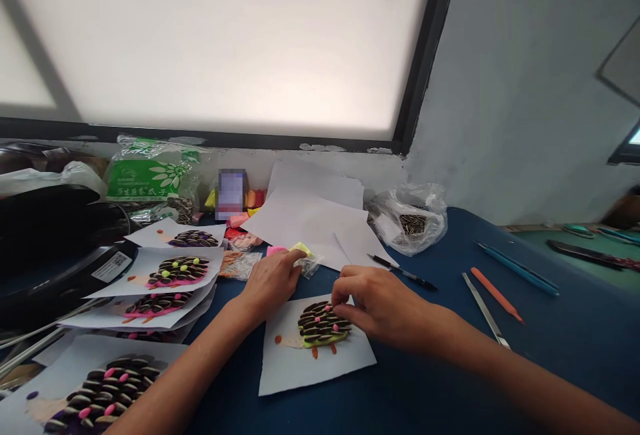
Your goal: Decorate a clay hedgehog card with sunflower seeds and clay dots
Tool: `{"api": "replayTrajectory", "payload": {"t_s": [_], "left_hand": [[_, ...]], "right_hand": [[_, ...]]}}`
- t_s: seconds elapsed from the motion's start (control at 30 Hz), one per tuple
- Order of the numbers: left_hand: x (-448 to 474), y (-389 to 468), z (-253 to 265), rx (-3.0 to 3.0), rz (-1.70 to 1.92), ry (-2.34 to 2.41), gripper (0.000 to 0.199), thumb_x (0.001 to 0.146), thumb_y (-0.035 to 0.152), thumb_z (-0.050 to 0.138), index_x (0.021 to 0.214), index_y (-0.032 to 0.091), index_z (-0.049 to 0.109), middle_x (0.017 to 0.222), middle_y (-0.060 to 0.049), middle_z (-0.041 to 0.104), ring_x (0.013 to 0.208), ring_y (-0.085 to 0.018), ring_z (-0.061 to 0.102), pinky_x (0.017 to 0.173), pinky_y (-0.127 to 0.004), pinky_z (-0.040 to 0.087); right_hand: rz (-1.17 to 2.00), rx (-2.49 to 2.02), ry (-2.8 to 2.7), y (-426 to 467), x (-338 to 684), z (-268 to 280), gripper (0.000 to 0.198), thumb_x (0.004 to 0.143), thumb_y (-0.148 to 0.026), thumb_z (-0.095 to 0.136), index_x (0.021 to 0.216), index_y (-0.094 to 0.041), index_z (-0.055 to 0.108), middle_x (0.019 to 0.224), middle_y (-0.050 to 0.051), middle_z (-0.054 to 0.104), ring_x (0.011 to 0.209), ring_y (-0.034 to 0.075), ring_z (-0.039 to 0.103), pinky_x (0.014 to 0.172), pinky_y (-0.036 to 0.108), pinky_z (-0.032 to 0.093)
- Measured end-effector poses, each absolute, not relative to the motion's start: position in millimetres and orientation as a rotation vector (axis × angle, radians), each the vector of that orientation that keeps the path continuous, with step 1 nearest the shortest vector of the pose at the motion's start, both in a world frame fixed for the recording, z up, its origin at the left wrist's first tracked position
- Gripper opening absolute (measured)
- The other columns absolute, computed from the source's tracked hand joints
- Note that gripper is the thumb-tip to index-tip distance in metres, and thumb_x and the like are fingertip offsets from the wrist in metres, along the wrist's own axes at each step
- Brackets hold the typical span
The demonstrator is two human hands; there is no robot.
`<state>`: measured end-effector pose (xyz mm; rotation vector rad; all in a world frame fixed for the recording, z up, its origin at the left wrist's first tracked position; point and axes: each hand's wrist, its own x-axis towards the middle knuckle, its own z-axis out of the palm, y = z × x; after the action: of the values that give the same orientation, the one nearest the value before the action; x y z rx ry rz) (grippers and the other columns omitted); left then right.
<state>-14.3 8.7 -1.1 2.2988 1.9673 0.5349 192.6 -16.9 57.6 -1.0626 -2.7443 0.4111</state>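
My right hand [373, 301] is over a white paper card [295, 376], its fingertips pinched together at the upper right of a hedgehog picture [325, 323]. Anything between those fingertips is hidden. The hedgehog has a back of striped sunflower seeds on yellow-green clay, with small pink clay dots, a pale snout, and orange-brown nose and feet. My left hand [273, 280] rests beyond the card's upper left corner, index finger stretched out onto a small clear packet [311, 265] with yellow clay [301, 248]. Pink clay [276, 250] shows just behind this hand.
Finished-looking hedgehog cards [175, 268] overlap at the left. Behind are white sheets [310, 221], a green seed bag [145, 178], a phone-like blurred rectangle [231, 193] and a plastic bag of seeds [413, 223]. To the right lie a black pen [405, 273], a knife [485, 308] and an orange tool [495, 295].
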Motion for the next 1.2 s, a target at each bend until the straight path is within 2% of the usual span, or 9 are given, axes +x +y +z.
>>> {"api": "replayTrajectory", "payload": {"t_s": [0.1, 0.23, 0.37, 0.47, 0.63, 0.73, 0.9, 1.07, 1.2], "left_hand": [[-14.8, 9.8, 0.8, 2.271, 0.625, 1.964, 0.033, 0.091, 0.021, 0.045, 0.12, 0.024, 0.062, 0.094, -0.005, 0.073, 0.087, -0.021, 0.066, 0.071, -0.028, 0.045], [-19.3, 12.7, 4.5, 2.206, 0.737, 2.015, 0.027, 0.092, 0.02, 0.044, 0.106, 0.022, 0.067, 0.086, -0.002, 0.071, 0.077, -0.017, 0.065, 0.069, -0.025, 0.046], [-26.6, 14.1, 6.5, 2.156, 0.799, 2.138, 0.03, 0.088, 0.016, 0.045, 0.107, 0.02, 0.067, 0.106, -0.008, 0.065, 0.095, -0.023, 0.062, 0.079, -0.033, 0.046], [-29.8, 14.4, 3.6, 2.172, 0.8, 2.147, 0.034, 0.084, 0.014, 0.049, 0.113, 0.017, 0.065, 0.118, -0.013, 0.061, 0.111, -0.029, 0.054, 0.091, -0.039, 0.042], [-30.8, 16.5, -2.2, 2.112, 0.872, 2.059, 0.033, 0.08, 0.011, 0.05, 0.108, 0.013, 0.067, 0.103, -0.015, 0.066, 0.106, -0.031, 0.056, 0.094, -0.044, 0.041], [-30.8, 18.6, 1.2, 2.0, 1.035, 1.972, 0.036, 0.082, 0.018, 0.049, 0.114, 0.011, 0.064, 0.107, -0.015, 0.064, 0.105, -0.03, 0.057, 0.093, -0.044, 0.042], [-20.9, 16.8, 12.9, 1.825, 1.105, 1.6, 0.035, 0.085, 0.041, 0.046, 0.096, 0.014, 0.065, 0.092, -0.009, 0.069, 0.084, -0.022, 0.064, 0.072, -0.031, 0.052], [-6.2, 8.8, 19.3, 1.758, 0.988, 1.328, 0.04, 0.079, 0.051, 0.052, 0.087, 0.015, 0.066, 0.074, -0.003, 0.066, 0.067, -0.017, 0.06, 0.056, -0.025, 0.047], [-2.3, 4.1, 26.5, 1.77, 0.958, 1.288, 0.036, 0.078, 0.05, 0.057, 0.083, 0.016, 0.067, 0.066, 0.001, 0.057, 0.058, -0.013, 0.048, 0.053, -0.023, 0.038]], "right_hand": [[0.377, -1.05, -2.717, -13.2, 193.5, 57.0, 0.011, 0.087, -0.018, 0.06, 0.083, -0.016, 0.07, 0.084, 0.004, 0.064, 0.073, 0.013, 0.056, 0.066, 0.025, 0.039], [0.45, -1.113, -2.61, -4.1, 195.4, 51.0, 0.011, 0.085, -0.016, 0.059, 0.082, -0.015, 0.07, 0.082, 0.004, 0.066, 0.071, 0.013, 0.057, 0.064, 0.024, 0.039], [0.604, -1.225, -2.443, 6.2, 198.2, 43.1, 0.017, 0.086, -0.016, 0.055, 0.094, -0.014, 0.07, 0.079, 0.005, 0.069, 0.068, 0.013, 0.058, 0.061, 0.023, 0.04], [0.623, -1.257, -2.387, 11.3, 200.1, 38.7, 0.018, 0.086, -0.018, 0.054, 0.09, -0.014, 0.07, 0.074, 0.004, 0.068, 0.064, 0.013, 0.057, 0.059, 0.023, 0.039], [0.684, -1.24, -2.328, 16.1, 201.3, 30.8, 0.018, 0.086, -0.021, 0.054, 0.082, -0.014, 0.071, 0.071, 0.005, 0.067, 0.062, 0.014, 0.055, 0.056, 0.023, 0.038], [0.744, -1.193, -2.27, 17.8, 200.8, 24.4, 0.019, 0.086, -0.024, 0.055, 0.079, -0.014, 0.07, 0.068, 0.004, 0.064, 0.06, 0.014, 0.053, 0.055, 0.024, 0.037], [0.932, -1.056, -2.061, 18.1, 198.2, 20.0, 0.024, 0.089, -0.033, 0.053, 0.079, -0.015, 0.066, 0.07, 0.002, 0.06, 0.062, 0.014, 0.052, 0.059, 0.026, 0.042], [1.05, -1.064, -1.861, 18.7, 196.5, 25.8, 0.035, 0.089, -0.044, 0.054, 0.106, -0.016, 0.064, 0.086, 0.005, 0.063, 0.071, 0.015, 0.057, 0.062, 0.027, 0.045], [1.201, -0.971, -1.848, 19.6, 196.8, 28.3, 0.031, 0.087, -0.044, 0.055, 0.09, -0.015, 0.067, 0.084, 0.005, 0.065, 0.068, 0.013, 0.056, 0.061, 0.026, 0.044]]}}
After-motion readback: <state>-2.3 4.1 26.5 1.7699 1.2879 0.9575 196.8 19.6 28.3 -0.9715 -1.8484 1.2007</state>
